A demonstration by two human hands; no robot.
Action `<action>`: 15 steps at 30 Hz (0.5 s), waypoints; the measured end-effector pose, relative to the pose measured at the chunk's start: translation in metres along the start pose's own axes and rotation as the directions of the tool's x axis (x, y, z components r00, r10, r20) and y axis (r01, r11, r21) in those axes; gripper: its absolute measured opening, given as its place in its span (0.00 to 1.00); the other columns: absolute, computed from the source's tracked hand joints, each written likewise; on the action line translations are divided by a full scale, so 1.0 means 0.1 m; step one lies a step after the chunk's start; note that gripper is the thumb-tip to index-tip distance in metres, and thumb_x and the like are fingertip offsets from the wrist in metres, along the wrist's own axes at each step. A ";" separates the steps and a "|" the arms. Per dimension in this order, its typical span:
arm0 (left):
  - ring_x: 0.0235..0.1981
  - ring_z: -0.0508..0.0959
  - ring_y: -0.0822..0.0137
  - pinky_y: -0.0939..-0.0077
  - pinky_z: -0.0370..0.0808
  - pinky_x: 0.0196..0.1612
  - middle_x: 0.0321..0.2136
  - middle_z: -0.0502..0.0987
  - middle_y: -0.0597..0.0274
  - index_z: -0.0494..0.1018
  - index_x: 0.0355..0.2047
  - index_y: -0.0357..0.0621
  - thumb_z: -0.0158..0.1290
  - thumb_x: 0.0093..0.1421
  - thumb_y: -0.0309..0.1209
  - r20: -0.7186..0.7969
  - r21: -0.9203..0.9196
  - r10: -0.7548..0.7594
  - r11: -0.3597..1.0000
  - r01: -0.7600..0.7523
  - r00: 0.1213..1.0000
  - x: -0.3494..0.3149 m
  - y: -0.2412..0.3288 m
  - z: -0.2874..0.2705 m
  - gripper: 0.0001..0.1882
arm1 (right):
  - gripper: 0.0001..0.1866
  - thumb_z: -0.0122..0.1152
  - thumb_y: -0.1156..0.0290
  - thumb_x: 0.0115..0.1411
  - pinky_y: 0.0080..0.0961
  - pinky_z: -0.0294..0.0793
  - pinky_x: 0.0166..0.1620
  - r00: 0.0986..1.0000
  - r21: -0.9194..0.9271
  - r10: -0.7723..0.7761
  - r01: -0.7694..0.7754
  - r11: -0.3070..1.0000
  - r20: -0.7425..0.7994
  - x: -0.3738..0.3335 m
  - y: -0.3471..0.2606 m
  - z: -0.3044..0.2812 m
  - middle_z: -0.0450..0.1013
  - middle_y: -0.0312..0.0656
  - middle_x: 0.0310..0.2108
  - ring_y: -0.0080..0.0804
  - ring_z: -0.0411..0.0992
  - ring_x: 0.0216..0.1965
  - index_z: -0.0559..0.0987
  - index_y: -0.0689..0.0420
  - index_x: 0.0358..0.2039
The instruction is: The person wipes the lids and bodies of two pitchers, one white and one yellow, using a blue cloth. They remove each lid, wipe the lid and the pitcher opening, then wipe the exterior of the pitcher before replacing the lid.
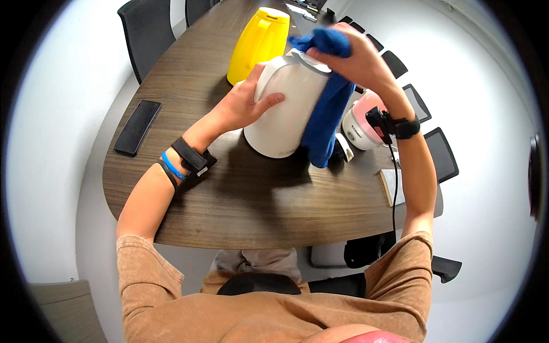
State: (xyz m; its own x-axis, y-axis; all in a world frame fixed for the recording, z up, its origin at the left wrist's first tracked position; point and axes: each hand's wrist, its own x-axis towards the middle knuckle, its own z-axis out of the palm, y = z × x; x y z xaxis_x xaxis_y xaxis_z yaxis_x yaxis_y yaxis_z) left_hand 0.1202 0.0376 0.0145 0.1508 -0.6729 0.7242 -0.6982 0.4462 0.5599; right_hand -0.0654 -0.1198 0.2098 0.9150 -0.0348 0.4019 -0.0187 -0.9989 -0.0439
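Blue cloth [329, 117] is hanging against the white jug [286, 108] over the table [246, 220]; I'm seeing the right hand [361, 57] pinching cloth, the left hand [243, 106] clasping the jug. Uneven pressing could send it tipping.

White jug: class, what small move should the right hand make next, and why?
Probably draw the blue cloth across the top of the white jug: the right hand holds the cloth there, while the left hand grips the jug's left side.

Tan short-sleeved shirt [240, 317]; black wrist straps [189, 155]; blue band [171, 166]; black cable [395, 183].
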 end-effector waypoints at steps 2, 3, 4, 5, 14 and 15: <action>0.56 0.85 0.44 0.53 0.83 0.58 0.56 0.81 0.40 0.59 0.70 0.41 0.59 0.75 0.52 0.010 -0.007 -0.025 1.000 0.025 1.000 -0.01 0.00 0.00 0.37 | 0.36 0.71 0.33 0.65 0.35 0.87 0.53 0.976 0.068 0.088 -0.104 0.992 0.201 0.01 0.03 0.29 0.84 0.47 0.44 0.42 0.85 0.47 0.85 0.56 0.52; 0.56 0.85 0.44 0.53 0.83 0.58 0.56 0.81 0.40 0.59 0.71 0.41 0.59 0.75 0.52 0.004 -0.012 -0.035 0.999 0.035 0.999 -0.01 0.01 -0.01 0.37 | 0.38 0.71 0.33 0.64 0.37 0.87 0.52 0.980 0.021 0.078 -0.083 0.996 0.182 0.01 -0.08 0.26 0.84 0.49 0.48 0.43 0.85 0.48 0.85 0.56 0.55; 0.56 0.85 0.44 0.53 0.83 0.59 0.56 0.80 0.39 0.59 0.71 0.41 0.59 0.75 0.52 0.005 -0.004 -0.036 0.999 0.036 0.999 -0.02 0.02 -0.02 0.37 | 0.38 0.70 0.32 0.65 0.37 0.88 0.50 0.971 0.029 0.113 -0.121 0.992 0.209 0.01 -0.14 0.22 0.86 0.49 0.46 0.44 0.86 0.44 0.86 0.57 0.53; 0.56 0.85 0.44 0.53 0.83 0.59 0.56 0.80 0.39 0.59 0.71 0.41 0.59 0.75 0.52 0.006 0.004 -0.038 0.999 0.038 0.999 -0.03 0.02 -0.04 0.37 | 0.38 0.69 0.31 0.65 0.38 0.89 0.48 0.961 0.036 0.146 -0.159 0.987 0.235 0.02 -0.16 0.19 0.87 0.50 0.45 0.45 0.87 0.41 0.88 0.58 0.51; 0.57 0.83 0.43 0.53 0.81 0.60 0.58 0.80 0.39 0.59 0.72 0.44 0.60 0.74 0.50 0.012 -0.016 -0.008 1.000 0.009 1.000 0.01 -0.01 -0.02 0.37 | 0.32 0.76 0.37 0.64 0.30 0.82 0.45 0.899 0.697 0.417 -0.213 0.685 -0.135 -0.45 0.34 0.30 0.82 0.38 0.37 0.27 0.80 0.40 0.84 0.54 0.49; 0.57 0.83 0.43 0.53 0.80 0.60 0.58 0.79 0.40 0.60 0.73 0.45 0.62 0.74 0.48 0.007 -0.030 -0.016 0.999 0.016 1.000 0.00 -0.03 -0.02 0.37 | 0.35 0.74 0.35 0.64 0.29 0.82 0.45 0.816 0.827 0.558 -0.207 0.523 -0.148 -0.54 0.30 0.30 0.81 0.39 0.36 0.29 0.80 0.39 0.82 0.55 0.51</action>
State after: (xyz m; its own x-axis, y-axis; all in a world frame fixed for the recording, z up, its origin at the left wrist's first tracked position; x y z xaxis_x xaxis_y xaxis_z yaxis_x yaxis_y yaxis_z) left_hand 0.1237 0.0369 0.0134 0.1572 -0.6842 0.7121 -0.6742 0.4526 0.5836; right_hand -0.1034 -0.1472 0.1593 0.6768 -0.5908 0.4393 0.1338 -0.4881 -0.8625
